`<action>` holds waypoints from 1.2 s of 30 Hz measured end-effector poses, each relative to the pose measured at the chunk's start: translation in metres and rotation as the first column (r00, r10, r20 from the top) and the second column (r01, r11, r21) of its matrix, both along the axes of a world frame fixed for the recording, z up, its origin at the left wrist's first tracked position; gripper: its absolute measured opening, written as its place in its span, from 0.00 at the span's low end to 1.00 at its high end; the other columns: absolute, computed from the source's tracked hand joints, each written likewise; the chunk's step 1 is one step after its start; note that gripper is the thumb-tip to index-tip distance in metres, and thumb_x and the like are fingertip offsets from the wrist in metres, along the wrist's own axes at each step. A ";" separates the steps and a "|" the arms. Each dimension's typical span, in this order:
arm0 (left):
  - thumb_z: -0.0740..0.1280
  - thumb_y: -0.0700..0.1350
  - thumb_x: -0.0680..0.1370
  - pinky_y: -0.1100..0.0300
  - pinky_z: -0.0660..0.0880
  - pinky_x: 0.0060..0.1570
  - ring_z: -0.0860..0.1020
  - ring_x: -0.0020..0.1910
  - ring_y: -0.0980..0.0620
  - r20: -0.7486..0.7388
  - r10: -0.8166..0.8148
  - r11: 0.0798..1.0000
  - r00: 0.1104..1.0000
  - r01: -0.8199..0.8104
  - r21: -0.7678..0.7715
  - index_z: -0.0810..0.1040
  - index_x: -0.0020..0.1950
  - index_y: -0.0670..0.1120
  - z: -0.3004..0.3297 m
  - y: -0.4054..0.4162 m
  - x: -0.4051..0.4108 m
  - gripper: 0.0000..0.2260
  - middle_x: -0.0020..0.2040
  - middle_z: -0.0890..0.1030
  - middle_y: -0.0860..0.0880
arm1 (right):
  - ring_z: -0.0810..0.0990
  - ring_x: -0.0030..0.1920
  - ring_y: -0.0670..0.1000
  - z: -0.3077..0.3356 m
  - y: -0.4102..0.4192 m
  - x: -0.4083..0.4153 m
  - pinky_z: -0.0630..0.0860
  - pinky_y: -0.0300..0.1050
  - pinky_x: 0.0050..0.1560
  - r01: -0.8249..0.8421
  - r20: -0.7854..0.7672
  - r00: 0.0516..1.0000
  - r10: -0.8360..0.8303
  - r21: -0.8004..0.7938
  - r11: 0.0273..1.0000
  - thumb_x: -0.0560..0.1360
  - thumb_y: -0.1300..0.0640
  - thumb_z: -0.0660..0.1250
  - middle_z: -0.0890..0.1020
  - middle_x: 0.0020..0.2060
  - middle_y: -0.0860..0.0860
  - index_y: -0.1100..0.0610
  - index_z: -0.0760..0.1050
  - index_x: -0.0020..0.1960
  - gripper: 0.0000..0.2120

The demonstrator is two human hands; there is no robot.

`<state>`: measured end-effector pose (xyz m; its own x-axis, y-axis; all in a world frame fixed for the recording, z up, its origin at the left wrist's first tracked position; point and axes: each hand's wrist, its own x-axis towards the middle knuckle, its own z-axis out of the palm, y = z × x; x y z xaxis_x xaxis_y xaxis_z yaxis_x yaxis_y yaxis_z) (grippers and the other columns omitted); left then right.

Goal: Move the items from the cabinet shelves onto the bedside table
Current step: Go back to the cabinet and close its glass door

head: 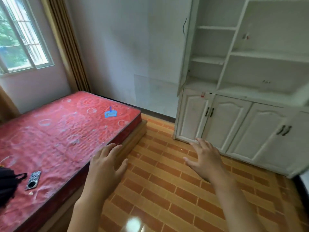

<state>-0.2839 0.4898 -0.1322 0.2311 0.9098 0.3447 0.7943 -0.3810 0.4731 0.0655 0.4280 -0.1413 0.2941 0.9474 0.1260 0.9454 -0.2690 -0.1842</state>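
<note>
Bedroom: white cabinet [234,101] with open shelves at right; red mattress [63,131] at left; striped tile floor [167,190]. Left hand [105,166] and right hand [205,158], fingers spread, hold nothing.

Single head-worn wide-angle view, looking forward and down across the room from standing height. Both forearms enter from the bottom edge, near the lens. Bed [63,131] fills the lower left, cabinet [242,97] the right, well apart from the camera; tiled floor [167,181] lies between.
</note>
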 end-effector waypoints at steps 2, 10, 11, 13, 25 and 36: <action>0.69 0.58 0.78 0.42 0.67 0.72 0.68 0.72 0.48 -0.006 -0.040 0.999 0.999 0.040 0.012 0.74 0.74 0.53 0.002 0.015 0.030 0.24 0.71 0.74 0.51 | 0.61 0.80 0.53 0.002 0.003 0.027 0.60 0.57 0.79 0.032 -0.008 0.999 -0.031 0.009 0.999 0.76 0.29 0.61 0.63 0.80 0.48 0.45 0.63 0.79 0.37; 0.68 0.59 0.78 0.44 0.67 0.72 0.67 0.73 0.50 -0.027 -0.070 0.995 0.997 0.072 0.068 0.73 0.73 0.56 0.009 0.082 0.143 0.24 0.72 0.73 0.54 | 0.56 0.81 0.52 0.010 0.060 0.140 0.56 0.57 0.80 0.042 -0.067 0.997 -0.038 0.055 0.998 0.78 0.31 0.61 0.60 0.82 0.47 0.46 0.62 0.81 0.35; 0.68 0.58 0.78 0.44 0.68 0.72 0.67 0.73 0.50 -0.032 -0.068 0.994 0.997 0.071 0.080 0.72 0.73 0.56 0.011 0.091 0.156 0.23 0.71 0.73 0.55 | 0.56 0.81 0.52 0.011 0.069 0.154 0.56 0.57 0.80 0.036 -0.074 0.997 -0.032 0.064 0.997 0.78 0.31 0.61 0.60 0.82 0.47 0.46 0.62 0.81 0.35; 0.67 0.59 0.79 0.44 0.68 0.71 0.67 0.72 0.50 -0.051 -0.063 0.993 0.997 0.068 0.094 0.72 0.73 0.57 0.014 0.110 0.184 0.23 0.72 0.73 0.56 | 0.56 0.81 0.52 0.013 0.087 0.182 0.55 0.57 0.80 0.022 -0.077 0.997 -0.017 0.071 0.997 0.78 0.31 0.61 0.60 0.82 0.48 0.46 0.63 0.81 0.35; 0.62 0.62 0.79 0.41 0.67 0.72 0.67 0.73 0.51 -0.119 -0.192 0.974 0.974 0.204 0.100 0.70 0.74 0.58 0.042 0.198 0.341 0.24 0.73 0.71 0.56 | 0.56 0.81 0.52 0.034 0.138 0.329 0.55 0.57 0.79 0.062 -0.060 0.997 -0.054 0.134 0.989 0.78 0.32 0.61 0.61 0.81 0.48 0.47 0.62 0.81 0.36; 0.58 0.65 0.78 0.43 0.68 0.72 0.66 0.74 0.50 -0.128 -0.279 0.952 0.952 0.292 0.095 0.71 0.75 0.56 0.045 0.307 0.429 0.27 0.74 0.71 0.53 | 0.52 0.82 0.50 0.045 0.201 0.412 0.51 0.56 0.80 0.146 -0.069 0.988 -0.138 0.132 0.980 0.79 0.34 0.61 0.57 0.82 0.47 0.46 0.62 0.81 0.34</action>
